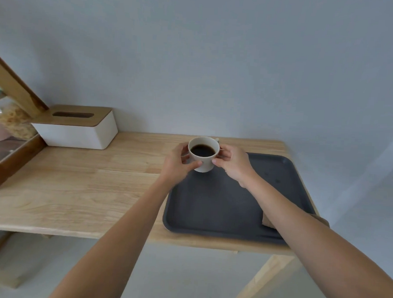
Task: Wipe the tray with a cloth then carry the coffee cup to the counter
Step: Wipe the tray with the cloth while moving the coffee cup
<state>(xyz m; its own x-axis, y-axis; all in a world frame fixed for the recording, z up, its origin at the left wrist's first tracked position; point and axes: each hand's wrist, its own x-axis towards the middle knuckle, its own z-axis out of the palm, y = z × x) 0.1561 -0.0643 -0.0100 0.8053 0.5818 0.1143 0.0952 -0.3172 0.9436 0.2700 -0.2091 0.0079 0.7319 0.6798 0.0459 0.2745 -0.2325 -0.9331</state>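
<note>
A white coffee cup [203, 153] full of dark coffee is held between both hands at the far left corner of a dark grey tray [217, 207]. My left hand [179, 162] wraps its left side and my right hand [232, 163] grips its right side by the handle. I cannot tell whether the cup rests on the tray or hangs just above it. A brown folded cloth [268, 219] lies on the tray's near right corner, mostly hidden under my right forearm.
The tray lies on the right end of a light wooden table [86, 184] against a pale wall. A white tissue box with a wooden lid [78, 126] stands at the back left, beside a wooden case [6, 152] with glass panels.
</note>
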